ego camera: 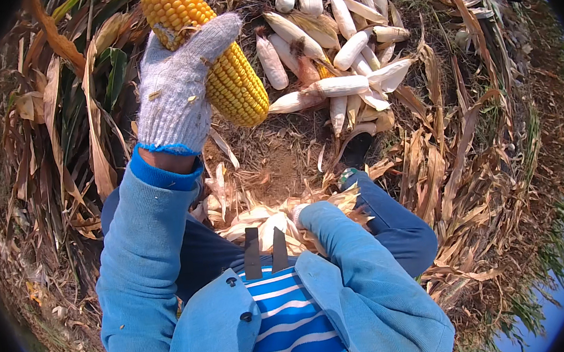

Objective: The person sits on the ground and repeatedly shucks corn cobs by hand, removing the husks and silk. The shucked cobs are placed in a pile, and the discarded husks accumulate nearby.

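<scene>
My left hand (174,90), in a pale knitted work glove with a blue hem, is raised at the upper left. It is closed around husked yellow corn cobs (238,87), which stick out above and below the thumb; I cannot tell surely whether they are two cobs or one. My right hand (297,214) is low among loose dry corn husks (266,222) between my legs. Only a bit of its glove shows past the blue sleeve, so its fingers and anything in them are hidden.
A heap of corn ears (339,86), mostly in pale husks, lies on the ground ahead, right of centre. Dry corn stalks and leaves (56,120) are piled at the left, with more stalks (462,160) at the right. My bent legs (397,226) flank the husks.
</scene>
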### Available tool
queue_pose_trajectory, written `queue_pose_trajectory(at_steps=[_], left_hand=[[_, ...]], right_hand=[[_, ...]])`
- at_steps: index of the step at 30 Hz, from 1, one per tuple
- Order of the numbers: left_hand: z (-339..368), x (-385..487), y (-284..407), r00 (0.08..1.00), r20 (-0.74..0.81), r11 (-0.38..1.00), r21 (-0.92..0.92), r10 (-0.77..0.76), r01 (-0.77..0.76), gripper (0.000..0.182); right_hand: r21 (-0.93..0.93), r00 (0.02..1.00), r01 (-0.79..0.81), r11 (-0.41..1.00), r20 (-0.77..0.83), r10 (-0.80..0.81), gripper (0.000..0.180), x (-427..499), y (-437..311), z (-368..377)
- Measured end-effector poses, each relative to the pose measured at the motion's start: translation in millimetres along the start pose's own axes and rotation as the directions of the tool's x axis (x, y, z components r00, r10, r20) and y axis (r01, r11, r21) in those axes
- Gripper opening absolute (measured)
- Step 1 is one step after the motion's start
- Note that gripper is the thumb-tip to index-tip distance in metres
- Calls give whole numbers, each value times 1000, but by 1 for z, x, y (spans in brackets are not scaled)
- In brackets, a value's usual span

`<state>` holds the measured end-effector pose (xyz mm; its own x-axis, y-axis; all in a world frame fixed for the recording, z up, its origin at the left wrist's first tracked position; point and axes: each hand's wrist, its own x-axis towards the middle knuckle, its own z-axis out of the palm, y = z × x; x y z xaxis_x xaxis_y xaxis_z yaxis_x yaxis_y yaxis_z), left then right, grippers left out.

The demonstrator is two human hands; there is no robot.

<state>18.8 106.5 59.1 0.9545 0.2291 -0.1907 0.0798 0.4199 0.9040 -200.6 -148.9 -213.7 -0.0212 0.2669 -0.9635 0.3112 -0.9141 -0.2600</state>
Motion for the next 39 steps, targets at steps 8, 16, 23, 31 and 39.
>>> queue_pose_trajectory(at_steps=[8, 16, 23, 31, 39], left_hand=[[4, -5, -7, 998, -3, 997, 34, -65, 65, 43], [5, -11, -45, 963, 50, 951, 181, -263, 251, 38], [23, -10, -56, 966, 139, 936, 311, -218, 167, 34], [16, 8, -34, 962, 126, 962, 159, -243, 222, 27], [24, 8, -38, 936, 156, 942, 166, -317, 292, 30]], right_hand=[[59, 983, -5, 998, -182, 15, 46, 19, 24, -12], [400, 493, 760, 512, -868, -54, 103, -115, -1, -142], [621, 695, 688, -377, -713, 94, 74, -75, -30, -142], [812, 893, 447, -375, -381, 240, 56, -64, 68, -171], [247, 308, 948, -198, -870, 385, 45, -187, 171, -314]])
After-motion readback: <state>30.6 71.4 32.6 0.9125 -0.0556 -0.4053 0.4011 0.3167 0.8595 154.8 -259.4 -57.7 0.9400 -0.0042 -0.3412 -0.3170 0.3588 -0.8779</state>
